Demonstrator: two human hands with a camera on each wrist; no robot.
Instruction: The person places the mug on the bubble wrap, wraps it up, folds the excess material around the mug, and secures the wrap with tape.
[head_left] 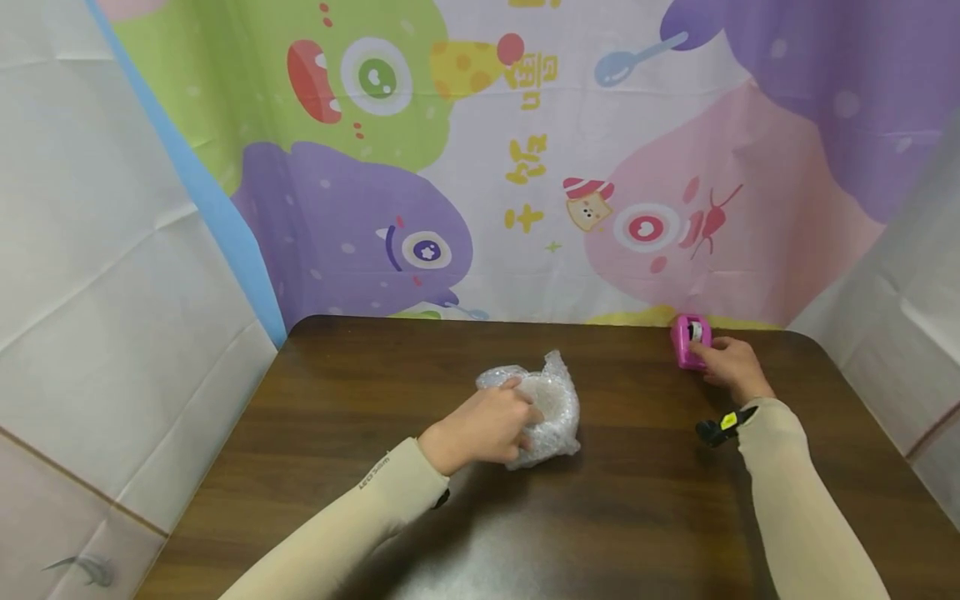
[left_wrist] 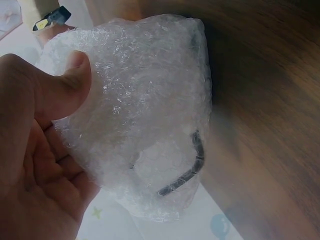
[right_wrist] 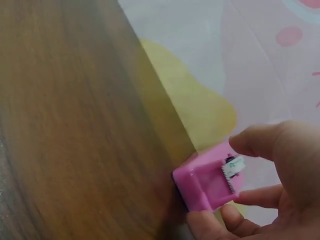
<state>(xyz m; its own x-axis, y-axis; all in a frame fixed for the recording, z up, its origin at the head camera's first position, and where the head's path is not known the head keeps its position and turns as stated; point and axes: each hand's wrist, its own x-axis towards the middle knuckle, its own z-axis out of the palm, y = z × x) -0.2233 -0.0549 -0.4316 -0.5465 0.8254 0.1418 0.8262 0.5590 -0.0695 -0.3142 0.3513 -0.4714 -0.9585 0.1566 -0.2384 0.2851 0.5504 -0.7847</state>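
Observation:
My left hand (head_left: 486, 423) grips a bundle in bubble wrap (head_left: 558, 412) near the middle of the table. In the left wrist view the thumb lies over the clear, crinkled bubble wrap (left_wrist: 150, 75), with the other fingers curled at its side. A dark curved strip (left_wrist: 199, 157) shows through the plastic; what is inside is mostly hidden. At the far right, my right hand (head_left: 737, 368) holds a pink tape dispenser (head_left: 682, 337) between thumb and fingers. Its toothed cutter (right_wrist: 228, 181) and a white tape end (right_wrist: 234, 166) face up in the right wrist view.
The brown wood-grain table (head_left: 337, 400) runs back to a printed cloth (head_left: 525, 275) with cartoon monsters. Pale sheets (head_left: 135, 208) hang at both sides. A black strap with a yellow label (head_left: 727, 422) sits at my right wrist.

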